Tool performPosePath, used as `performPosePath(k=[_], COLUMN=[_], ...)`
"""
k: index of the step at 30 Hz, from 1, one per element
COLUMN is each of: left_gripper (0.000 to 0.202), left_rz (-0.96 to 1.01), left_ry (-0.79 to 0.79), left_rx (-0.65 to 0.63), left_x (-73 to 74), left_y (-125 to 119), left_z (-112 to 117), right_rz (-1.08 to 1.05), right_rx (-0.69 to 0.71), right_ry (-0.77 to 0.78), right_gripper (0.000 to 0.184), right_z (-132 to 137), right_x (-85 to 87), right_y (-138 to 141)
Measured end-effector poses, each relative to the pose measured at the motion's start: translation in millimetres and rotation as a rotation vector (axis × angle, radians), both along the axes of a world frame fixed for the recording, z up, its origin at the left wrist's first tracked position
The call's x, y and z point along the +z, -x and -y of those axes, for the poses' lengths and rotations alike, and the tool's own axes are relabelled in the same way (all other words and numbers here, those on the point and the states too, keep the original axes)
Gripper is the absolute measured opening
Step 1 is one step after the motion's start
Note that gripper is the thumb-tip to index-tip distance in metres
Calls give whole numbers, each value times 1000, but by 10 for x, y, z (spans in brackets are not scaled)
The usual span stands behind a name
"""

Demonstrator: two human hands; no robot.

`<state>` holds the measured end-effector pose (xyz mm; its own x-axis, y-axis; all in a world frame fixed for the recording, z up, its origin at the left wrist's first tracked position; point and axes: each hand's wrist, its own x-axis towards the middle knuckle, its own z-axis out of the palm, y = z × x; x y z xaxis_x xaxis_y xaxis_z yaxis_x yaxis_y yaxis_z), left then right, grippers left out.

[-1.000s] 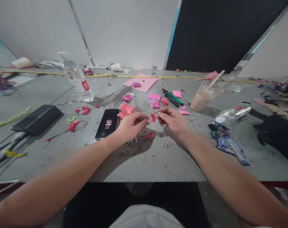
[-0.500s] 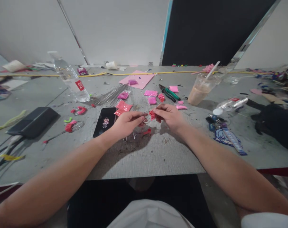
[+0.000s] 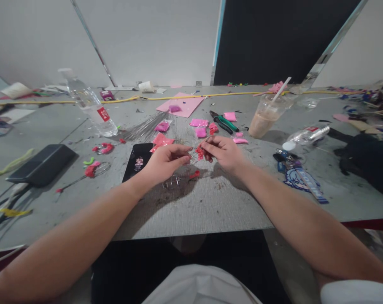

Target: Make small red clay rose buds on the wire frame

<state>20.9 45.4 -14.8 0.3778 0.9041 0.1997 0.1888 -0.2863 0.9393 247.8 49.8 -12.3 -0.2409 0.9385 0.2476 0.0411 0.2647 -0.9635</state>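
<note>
My right hand (image 3: 223, 153) is closed, its thumb and fingers pinching a lumpy piece of red clay (image 3: 199, 152). Facing it, my left hand (image 3: 168, 161) holds thumb and forefinger close together on a thin wire loop (image 3: 193, 158) that reaches toward the clay. How the loop joins the clay is too small to tell. Below the fingers, a small red strip (image 3: 194, 174) and a bent wire frame (image 3: 171, 182) lie on the table. Behind my left hand are coral-coloured clay packets (image 3: 162, 141) and a phone (image 3: 135, 162) partly covered by that hand.
Green-handled pliers (image 3: 223, 122), pink clay packets (image 3: 199, 123) and a bundle of wires (image 3: 144, 126) lie farther back. A water bottle (image 3: 92, 107) stands left, an iced drink cup (image 3: 265, 117) right. Red clay-and-wire pieces (image 3: 90, 169) lie left, near a black box (image 3: 43, 164).
My left fingertips have drawn slightly away from the clay, widening the gap between my hands. The whole view has shifted a little; the red clay stays in my right fingers.
</note>
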Motion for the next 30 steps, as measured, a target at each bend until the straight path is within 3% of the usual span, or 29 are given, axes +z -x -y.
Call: performPosePath(k=[15, 30], left_gripper=[35, 33], left_rz=[-79, -120], left_ry=[-58, -82], left_rx=[136, 96], left_x=[-26, -39], left_y=[23, 19], left_z=[-81, -99], right_rz=[-103, 4], right_rx=[-146, -24], right_ry=[115, 56], right_gripper=[16, 17], right_z=[-120, -64], right_x=[-33, 3], right_y=[-80, -51])
